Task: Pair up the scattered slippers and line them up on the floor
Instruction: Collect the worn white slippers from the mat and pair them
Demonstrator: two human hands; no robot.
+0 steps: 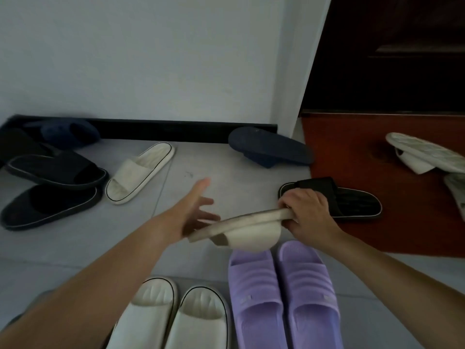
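Grip: right hand (307, 212) clamps cream slipper (246, 233) by one end | left hand (193, 207) spread, empty | risk: end-hold slips, slipper drops onto purple pair (254, 285).

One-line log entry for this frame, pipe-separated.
right hand: grips cream slipper, sole up, in air | left hand: open, by its free end | lined up: white pair, purple pair

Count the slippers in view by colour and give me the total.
Purple slippers: 2
White or cream slippers: 4, one held in the right hand
Pale grey-green slippers on the red mat: 2
Dark blue slippers: 2
Black slippers: 3
Total: 13, leaving out an unclear dark shape at the far left
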